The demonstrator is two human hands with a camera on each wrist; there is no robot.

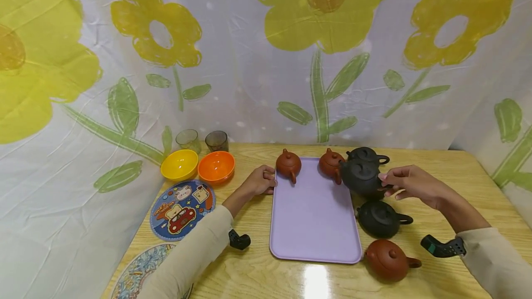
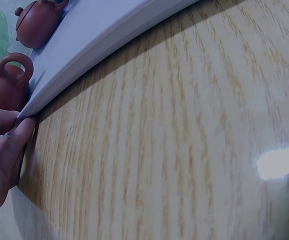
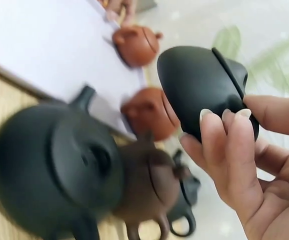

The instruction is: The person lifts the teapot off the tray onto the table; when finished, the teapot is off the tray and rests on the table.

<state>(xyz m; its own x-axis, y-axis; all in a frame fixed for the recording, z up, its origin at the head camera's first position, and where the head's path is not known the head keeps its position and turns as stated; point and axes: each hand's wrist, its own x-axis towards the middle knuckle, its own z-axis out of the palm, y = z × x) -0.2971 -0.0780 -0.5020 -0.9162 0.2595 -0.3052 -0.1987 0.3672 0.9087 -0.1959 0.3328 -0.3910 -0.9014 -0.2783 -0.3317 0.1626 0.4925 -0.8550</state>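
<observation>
A lilac tray (image 1: 313,216) lies on the table, with two small red-brown clay teapots (image 1: 288,164) (image 1: 331,164) at its far corners. My left hand (image 1: 262,180) pinches the tray's left edge near the far corner; in the left wrist view thumb and finger meet on the rim (image 2: 59,85). My right hand (image 1: 417,186) grips a black teapot (image 3: 199,80) by its handle side, raised off the table. In the head view this teapot overlaps the tray's far right corner. A dark brown teapot (image 3: 149,185) stands below it in the right wrist view.
Right of the tray stand another black teapot (image 1: 378,219), a larger red-brown teapot (image 1: 387,260) and, farther back, a small black teapot (image 1: 365,152). To the left are a yellow bowl (image 1: 179,165), an orange bowl (image 1: 216,167), two glasses and two round patterned mats.
</observation>
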